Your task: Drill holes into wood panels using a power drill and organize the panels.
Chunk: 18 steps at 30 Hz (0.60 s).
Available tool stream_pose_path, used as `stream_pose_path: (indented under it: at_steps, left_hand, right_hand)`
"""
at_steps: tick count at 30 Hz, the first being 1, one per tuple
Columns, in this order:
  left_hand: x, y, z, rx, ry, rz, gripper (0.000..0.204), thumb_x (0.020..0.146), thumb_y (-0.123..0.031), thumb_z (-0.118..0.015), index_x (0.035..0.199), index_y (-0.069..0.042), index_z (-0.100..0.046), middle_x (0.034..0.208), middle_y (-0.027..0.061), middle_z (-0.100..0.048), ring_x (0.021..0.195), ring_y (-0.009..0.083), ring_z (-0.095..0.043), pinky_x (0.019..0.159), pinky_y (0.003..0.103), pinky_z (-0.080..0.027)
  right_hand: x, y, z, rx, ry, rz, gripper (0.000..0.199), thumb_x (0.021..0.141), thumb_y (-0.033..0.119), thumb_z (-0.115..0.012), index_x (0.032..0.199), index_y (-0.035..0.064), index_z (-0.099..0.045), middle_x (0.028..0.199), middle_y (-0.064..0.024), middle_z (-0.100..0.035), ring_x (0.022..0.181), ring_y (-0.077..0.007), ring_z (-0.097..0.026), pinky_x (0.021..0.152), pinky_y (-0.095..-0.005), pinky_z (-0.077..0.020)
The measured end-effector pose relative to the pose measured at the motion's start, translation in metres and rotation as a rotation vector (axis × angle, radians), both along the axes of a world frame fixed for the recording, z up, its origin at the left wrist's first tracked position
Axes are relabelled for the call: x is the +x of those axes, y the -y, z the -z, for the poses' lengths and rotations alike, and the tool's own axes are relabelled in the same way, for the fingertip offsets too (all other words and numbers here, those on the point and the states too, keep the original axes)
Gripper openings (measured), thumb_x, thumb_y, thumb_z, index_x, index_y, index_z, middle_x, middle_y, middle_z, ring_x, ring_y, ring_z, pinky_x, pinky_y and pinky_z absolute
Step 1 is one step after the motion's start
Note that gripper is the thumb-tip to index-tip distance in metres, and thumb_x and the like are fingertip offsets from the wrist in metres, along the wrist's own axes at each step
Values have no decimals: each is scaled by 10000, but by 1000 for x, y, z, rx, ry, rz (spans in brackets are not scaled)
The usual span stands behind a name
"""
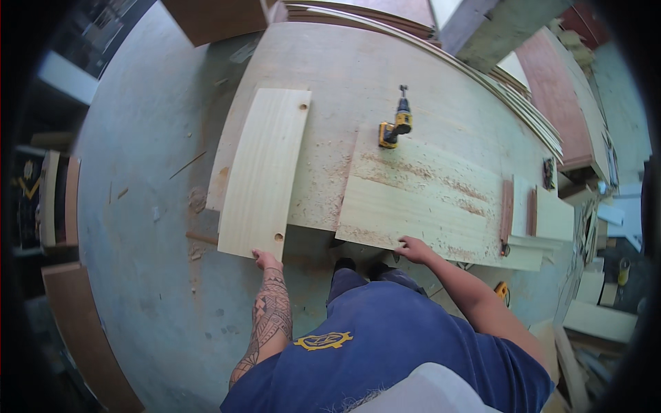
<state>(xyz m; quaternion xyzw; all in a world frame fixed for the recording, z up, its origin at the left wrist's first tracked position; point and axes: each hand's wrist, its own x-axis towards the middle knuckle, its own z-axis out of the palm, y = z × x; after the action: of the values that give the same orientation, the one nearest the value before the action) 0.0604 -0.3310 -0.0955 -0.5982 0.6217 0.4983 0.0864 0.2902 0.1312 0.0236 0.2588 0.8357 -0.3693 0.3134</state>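
Pretty clearly my woodworking shop: pale boards (265, 172) and a big plywood sheet (358, 76) laid out over the concrete floor (138, 206), sawdust (323, 186) everywhere, a yellow cordless drill (394, 127) sitting on the wood, and stacks of panels (530, 110) and offcuts (599, 303) piled around the edges.

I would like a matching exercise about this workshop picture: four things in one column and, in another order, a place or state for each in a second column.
Things:
1. left hand
2. right hand
3. cordless drill
4. narrow pine board

Places or states:
A. lies on the big plywood sheet, no hand near it
B. rests on the near edge of the wide board
C. has a round hole near each end
D. touches the near end of the narrow board

Pairs: 1-D, 2-B, 3-A, 4-C
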Motion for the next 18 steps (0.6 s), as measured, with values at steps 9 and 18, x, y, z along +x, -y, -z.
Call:
stream_pose_path:
  at_steps: [9, 18]
  left_hand:
    - [-35, 44, 16, 243, 40, 373, 824, 954, -632, -452, 1503, -20, -400, 1465, 145, -536, 1230, 378, -592, 1034, 572, -481]
    - [53, -121, -17, 137, 117, 1271, 611, 955, -381, -623, 1409, -15, -440, 1000, 111, -619, 698, 204, -624, 568, 381, -489]
  right_hand:
    - [256, -35, -53, 280, -39, 1083, 408, 906, 369, -708, 1067, -6, -709, 986, -174, -732, 900, -281, -696, 826, -399, -541]
    - [226, 46, -164, -251, -736, 1303, 208, 969, 211, -700, 1043, 17, -717, 932, -26, -726, 875, -95, -650, 799, -266, -522]
